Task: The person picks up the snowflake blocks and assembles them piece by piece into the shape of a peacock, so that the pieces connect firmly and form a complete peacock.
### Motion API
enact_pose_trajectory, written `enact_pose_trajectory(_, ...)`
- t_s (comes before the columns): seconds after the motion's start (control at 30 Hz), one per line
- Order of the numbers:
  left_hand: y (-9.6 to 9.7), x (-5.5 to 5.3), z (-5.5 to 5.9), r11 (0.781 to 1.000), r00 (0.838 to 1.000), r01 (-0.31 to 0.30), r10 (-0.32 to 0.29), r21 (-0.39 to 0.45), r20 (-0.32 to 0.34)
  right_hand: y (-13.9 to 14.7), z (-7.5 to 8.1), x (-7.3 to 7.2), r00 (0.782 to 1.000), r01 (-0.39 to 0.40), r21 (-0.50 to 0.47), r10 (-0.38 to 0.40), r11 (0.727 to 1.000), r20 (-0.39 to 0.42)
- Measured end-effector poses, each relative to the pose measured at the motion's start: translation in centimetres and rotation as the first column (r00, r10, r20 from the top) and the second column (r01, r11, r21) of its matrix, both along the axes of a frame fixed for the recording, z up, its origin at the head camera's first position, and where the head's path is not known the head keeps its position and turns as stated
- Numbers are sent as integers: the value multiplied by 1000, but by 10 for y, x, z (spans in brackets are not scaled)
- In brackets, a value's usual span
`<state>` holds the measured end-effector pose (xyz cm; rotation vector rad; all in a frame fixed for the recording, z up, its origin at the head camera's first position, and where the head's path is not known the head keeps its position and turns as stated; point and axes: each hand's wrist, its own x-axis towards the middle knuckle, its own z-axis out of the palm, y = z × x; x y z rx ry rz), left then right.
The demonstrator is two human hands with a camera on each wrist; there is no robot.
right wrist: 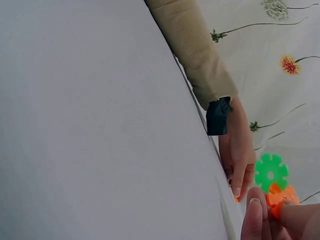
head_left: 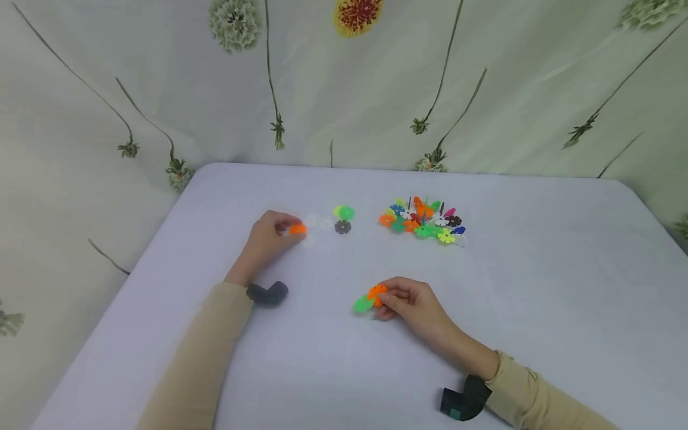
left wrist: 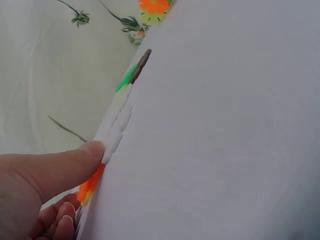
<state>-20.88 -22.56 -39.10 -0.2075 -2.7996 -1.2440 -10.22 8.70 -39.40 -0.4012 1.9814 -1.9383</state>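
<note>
At the left of the table my left hand (head_left: pixel 267 240) pinches an orange notched plastic disc (head_left: pixel 298 229) between thumb and fingers. Just right of it lie pale white discs (head_left: pixel 326 223), a dark grey disc (head_left: pixel 342 227) and a green disc (head_left: pixel 346 212) over a yellow one. In the left wrist view, the thumb covers part of the orange disc (left wrist: pixel 92 184). Nearer the front, my right hand (head_left: pixel 411 301) grips an orange disc (head_left: pixel 378 292) that is joined with a green disc (head_left: pixel 363 304). The right wrist view shows the green disc (right wrist: pixel 270 172) standing out beyond the fingertips.
A pile of notched discs (head_left: pixel 424 221) in many colours lies at the back, right of the middle. The table (head_left: pixel 537 269) has a white cover. Behind it hangs a flower-patterned cloth (head_left: pixel 344 95). Black wrist devices (head_left: pixel 466 399) sit on both forearms.
</note>
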Motion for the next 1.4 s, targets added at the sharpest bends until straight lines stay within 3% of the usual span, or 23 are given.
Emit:
enact_pose_trajectory(0.17,-6,4,1,999,999,-29,30,41,-16,1,0,0,1000,-11,3,11,1000,-2)
enact_pose_trajectory(0.3,-7,10,7,993,999,-42,39,108,34,1,1,-1,1000,-8,6,8,1000,6)
enact_pose_trajectory(0.4,1,18,14,981,998,13,-25,194,62,2,1,0,1000,-3,0,3,1000,25)
enact_pose_trajectory(0.5,20,33,21,952,985,123,-151,279,83,2,0,-1,999,-12,-12,12,1000,44)
enact_pose_trajectory(0.6,44,53,24,900,948,231,-294,369,125,3,1,-1,998,-33,-17,33,999,45)
enact_pose_trajectory(0.7,66,67,20,826,885,338,-442,451,147,5,2,-2,997,-57,-18,58,998,59)
enact_pose_trajectory(0.77,77,73,15,787,849,388,-508,480,146,6,2,-2,994,-71,-13,72,997,85)
enact_pose_trajectory(0.83,84,76,9,765,829,420,-542,489,135,6,3,-2,989,-86,-13,87,996,121)
enact_pose_trajectory(0.9,86,79,6,761,827,427,-547,489,129,7,3,-2,983,-100,-17,101,995,155)
enact_pose_trajectory(1.13,86,80,4,763,843,417,-528,494,104,8,2,-4,977,-114,-17,115,993,178)
enact_pose_trajectory(1.4,85,81,6,761,829,438,-548,479,112,8,3,-5,970,-115,-14,115,993,216)
